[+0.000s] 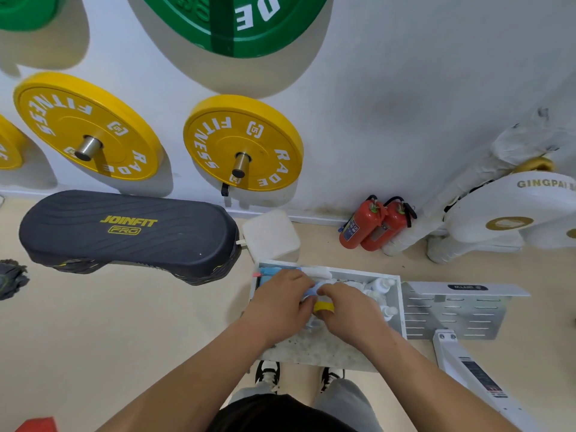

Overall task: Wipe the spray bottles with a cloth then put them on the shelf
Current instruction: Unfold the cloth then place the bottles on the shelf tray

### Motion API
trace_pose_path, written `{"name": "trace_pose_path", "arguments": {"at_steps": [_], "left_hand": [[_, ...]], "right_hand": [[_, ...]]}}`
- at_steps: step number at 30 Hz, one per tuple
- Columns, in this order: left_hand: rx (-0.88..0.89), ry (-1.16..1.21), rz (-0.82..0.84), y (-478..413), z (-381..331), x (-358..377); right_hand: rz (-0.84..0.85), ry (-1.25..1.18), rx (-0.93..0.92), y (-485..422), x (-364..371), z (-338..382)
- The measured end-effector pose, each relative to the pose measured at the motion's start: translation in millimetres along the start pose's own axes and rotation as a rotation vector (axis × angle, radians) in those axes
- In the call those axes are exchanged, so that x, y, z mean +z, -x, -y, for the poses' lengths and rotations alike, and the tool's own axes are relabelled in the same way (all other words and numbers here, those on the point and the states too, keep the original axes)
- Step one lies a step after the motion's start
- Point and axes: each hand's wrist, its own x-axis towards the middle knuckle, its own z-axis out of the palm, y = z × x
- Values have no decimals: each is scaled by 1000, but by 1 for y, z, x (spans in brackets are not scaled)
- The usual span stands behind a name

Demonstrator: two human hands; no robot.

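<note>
Both my hands meet over a white shelf tray [400, 307] on a speckled surface [314, 350]. My left hand [279, 302] grips a pale blue spray bottle [312, 289] whose body is mostly hidden by my fingers. My right hand [349, 310] presses a yellow cloth [323, 307] against that bottle. Two or three white spray bottles [381, 286] stand at the right end of the tray. A blue item [268, 272] lies at the tray's left end, partly covered by my left hand.
A grey slotted metal plate [452, 316] adjoins the tray on the right. A dark JOINFIT step platform [127, 232] sits left, a white block [270, 236] behind the tray. Two red fire extinguishers [372, 226] lean at the wall. Yellow weight plates [243, 141] hang above.
</note>
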Motion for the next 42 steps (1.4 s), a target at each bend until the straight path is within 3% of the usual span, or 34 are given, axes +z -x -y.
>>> {"name": "trace_pose_path", "arguments": {"at_steps": [8,12,16,19,22,28,34,42], "left_hand": [[38,33,99,-46,-75,35],[-59,-13,178,-61,-91,53],[-198,-169,204,-84,-98,70],[-180,-203,289,-112,-107,90],[-185,-209,478,-135,-117,111],[-250,-307,535,-152,-113,140],[-335,-303,437,-164,-110,111],[-500,-96,323,-160,-118,20]], "right_hand": [[7,-208,87,14,-24,-81],[-66,-385,212,13,-25,-130],[-191,-403,345,6,-19,-182],[-174,-533,295,-1,-12,-204],[-106,-606,208,-10,-10,-213],[-10,-601,93,-30,-7,-223],[63,-527,31,-55,1,-220],[92,-519,78,-70,20,-227]]}}
